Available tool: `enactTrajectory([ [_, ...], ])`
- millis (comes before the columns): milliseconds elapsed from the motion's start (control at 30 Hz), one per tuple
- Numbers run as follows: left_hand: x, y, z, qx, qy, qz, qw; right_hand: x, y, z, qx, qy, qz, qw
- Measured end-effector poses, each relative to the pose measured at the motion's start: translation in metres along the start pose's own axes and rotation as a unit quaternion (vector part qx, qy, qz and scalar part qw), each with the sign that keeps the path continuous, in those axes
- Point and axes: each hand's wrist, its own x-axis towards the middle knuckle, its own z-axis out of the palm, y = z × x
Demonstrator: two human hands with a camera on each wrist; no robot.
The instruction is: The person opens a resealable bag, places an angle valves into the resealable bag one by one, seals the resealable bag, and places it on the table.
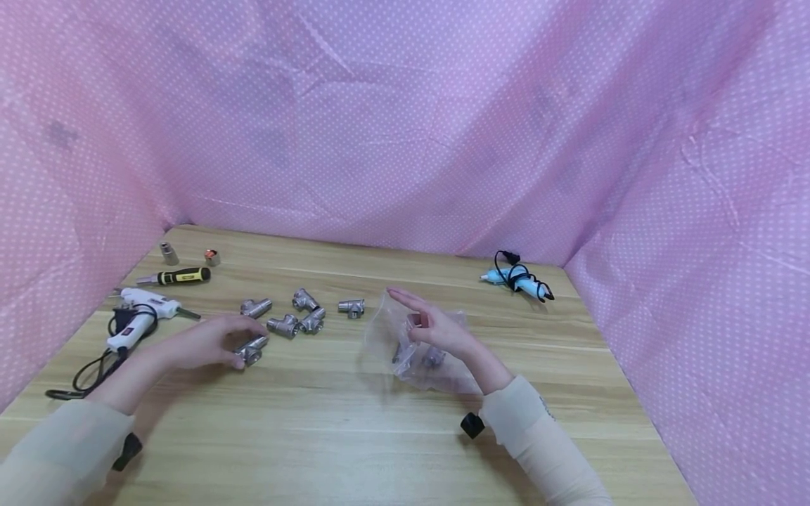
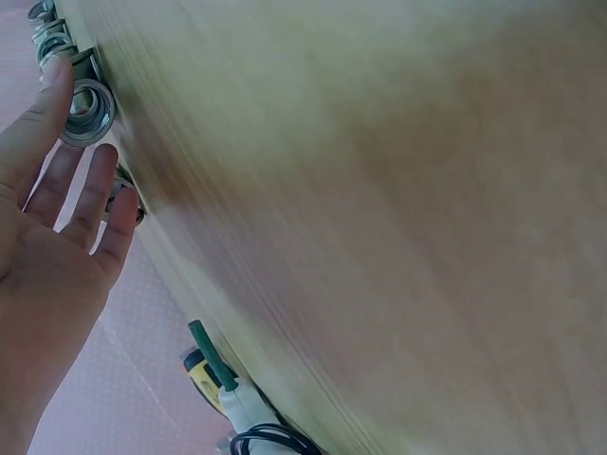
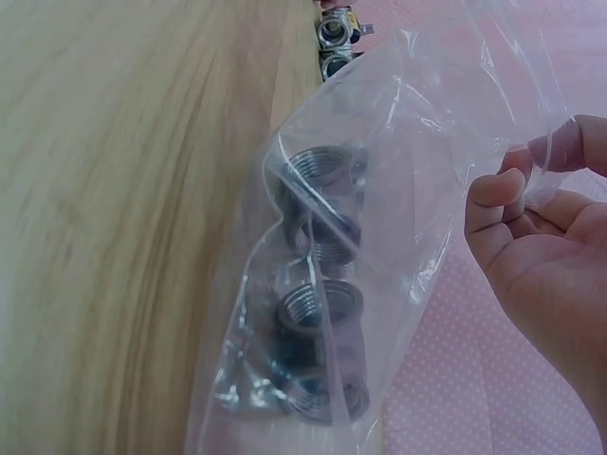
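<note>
At the left, my left hand point(image 1: 209, 343) has its thumb and fingers around a metal tee pipe fitting point(image 1: 253, 351). In the left wrist view the thumb lies against the threaded fitting point(image 2: 90, 114), and the other fingers spread out beside it. My right hand point(image 1: 446, 332) pinches the rim of a clear plastic bag point(image 1: 383, 329), with the index finger stretched out in the head view. Inside the bag, the right wrist view shows metal fittings point(image 3: 322, 308) with threaded openings, lying low against the tabletop side.
Several loose tee fittings point(image 1: 283, 326) lie between the hands, one point(image 1: 352, 308) nearer the bag. Left are a white glue gun point(image 1: 131, 330) with a black cord, a yellow-black screwdriver point(image 1: 183, 275) and two small metal parts point(image 1: 168, 254). A blue glue gun point(image 1: 522, 281) lies back right.
</note>
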Motion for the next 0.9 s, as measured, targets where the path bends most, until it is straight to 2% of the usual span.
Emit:
enactTrajectory([
  [300,0.003,0.004,-0.002,-0.019,-0.012,-0.022,0.9995,0.001,0.000,0.000,-0.001,-0.002,0.000,1.000],
  [433,0.006,0.013,-0.003,-0.032,-0.009,-0.053,0.9980,0.002,0.000,0.000,0.011,-0.005,0.003,1.000],
  [533,0.010,0.023,-0.004,-0.036,-0.004,-0.065,0.9972,0.002,-0.001,0.000,0.019,-0.008,0.001,1.000],
  [667,0.016,0.036,-0.003,-0.033,0.005,-0.050,0.9982,0.002,-0.008,0.001,0.022,-0.011,0.001,1.000],
  [800,0.025,0.050,-0.001,-0.022,0.031,-0.031,0.9988,-0.002,-0.021,0.001,0.013,-0.013,0.007,1.000],
  [900,0.032,0.062,0.001,-0.017,0.051,-0.022,0.9983,-0.002,-0.020,0.001,0.008,-0.013,0.012,1.000],
])
